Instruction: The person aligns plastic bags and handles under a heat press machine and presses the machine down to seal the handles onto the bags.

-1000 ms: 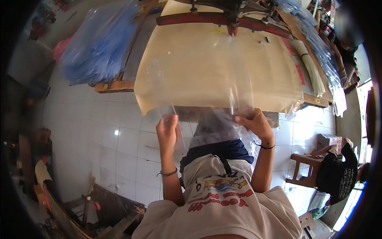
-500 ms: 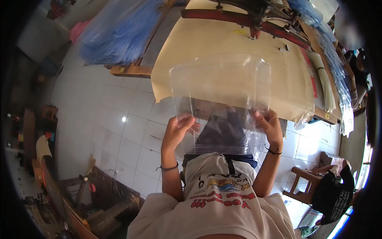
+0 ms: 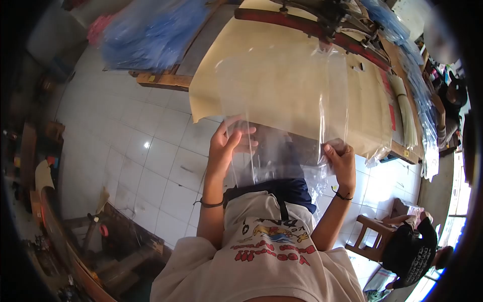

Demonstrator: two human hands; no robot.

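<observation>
A transparent plastic sheet (image 3: pixel 287 100) with crease lines down both sides stretches from my waist out over the paper-covered table. On its right edge my right hand (image 3: pixel 340 158) is closed, thumb pressed over the plastic. My left hand (image 3: pixel 232 143) is at the left edge with thumb and fingers apart; the fingers seem to rest against or behind the plastic. Loose, crumpled plastic (image 3: pixel 318 178) hangs below my right hand. Brown paper (image 3: pixel 211 90) covers the table under the sheet's far part.
A red metal bar (image 3: pixel 282 19) with a dark mechanism crosses the table's far side. Blue plastic (image 3: pixel 151 38) is heaped at the left. A bundle of pale strips (image 3: pixel 402 108) lies on the right. Another person (image 3: pixel 412 251) is beside a wooden stool (image 3: pixel 371 236); one more person (image 3: pixel 448 100) is farther up.
The sheet has moved farther over the table. My left hand has risen and its fingers have spread; my right hand keeps its pinch. The view has shifted slightly.
</observation>
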